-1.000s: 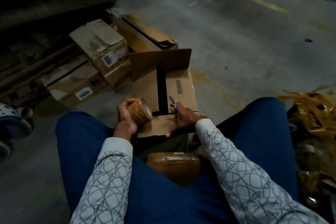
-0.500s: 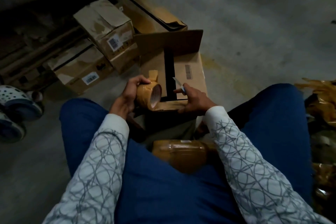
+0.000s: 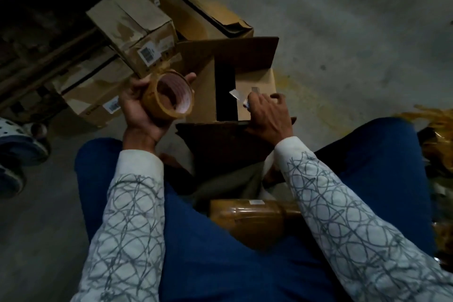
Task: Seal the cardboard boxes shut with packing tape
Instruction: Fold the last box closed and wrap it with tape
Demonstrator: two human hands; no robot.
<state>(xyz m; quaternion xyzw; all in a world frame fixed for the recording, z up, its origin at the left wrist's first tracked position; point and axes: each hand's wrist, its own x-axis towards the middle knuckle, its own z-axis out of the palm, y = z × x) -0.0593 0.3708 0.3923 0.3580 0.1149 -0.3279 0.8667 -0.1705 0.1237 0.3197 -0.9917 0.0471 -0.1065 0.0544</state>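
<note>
A roll of brown packing tape (image 3: 169,97) is gripped in the left hand (image 3: 142,110), raised beside the open cardboard box (image 3: 255,86) on the concrete floor (image 3: 343,32). A small blade (image 3: 236,94) is pinched in the right hand (image 3: 268,115), which rests on the box's near flap (image 3: 220,127). More boxes (image 3: 137,29) are stacked to the left.
</note>
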